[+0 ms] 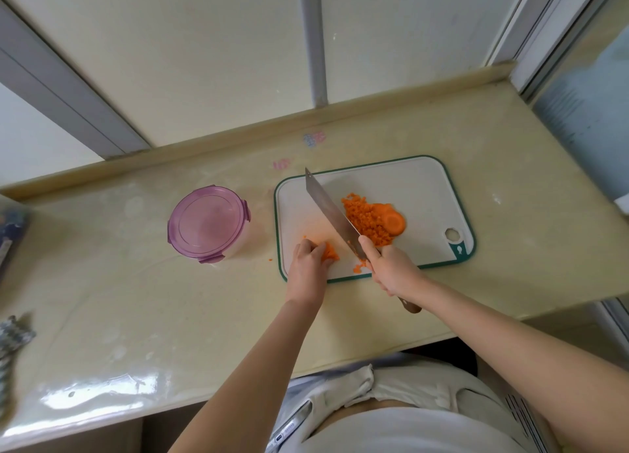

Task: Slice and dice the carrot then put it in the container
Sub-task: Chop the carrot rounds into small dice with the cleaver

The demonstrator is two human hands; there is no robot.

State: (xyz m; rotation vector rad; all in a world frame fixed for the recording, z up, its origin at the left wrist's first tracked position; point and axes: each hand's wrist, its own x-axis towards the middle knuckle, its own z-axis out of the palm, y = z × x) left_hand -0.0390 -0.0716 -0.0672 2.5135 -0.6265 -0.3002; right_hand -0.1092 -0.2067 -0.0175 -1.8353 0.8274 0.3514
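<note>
Head view: a pale yellow counter (170, 299) runs along a wall, and a white cutting board (408, 187) with a green rim lies on it. The right hand (391, 269) is wrapped round the handle of a broad knife (328, 207), with the thumb lying up along the base of the blade. The brown end of the handle (410, 305) sticks out behind the palm. The blade slants across the board, its tip toward the far left corner. I cannot tell whether its edge touches the board.

The left hand (306, 265) is at the near left corner of the board. Its fingers are curled down over a small heap of carrot (331, 252), holding it just left of the blade. On the other side of the blade lies a bigger pile of diced carrot (364, 217). A few round carrot slices (394, 221) lie touching its right side. Some loose carrot bits (359, 267) sit near the front edge of the board, just beside the right hand, and one tiny speck (270, 259) is on the counter left of the board.

A round container (207, 223) stands on the counter left of the board, near it but apart. Its purple lid is on and its clips are down. No carrot shows inside it.
</note>
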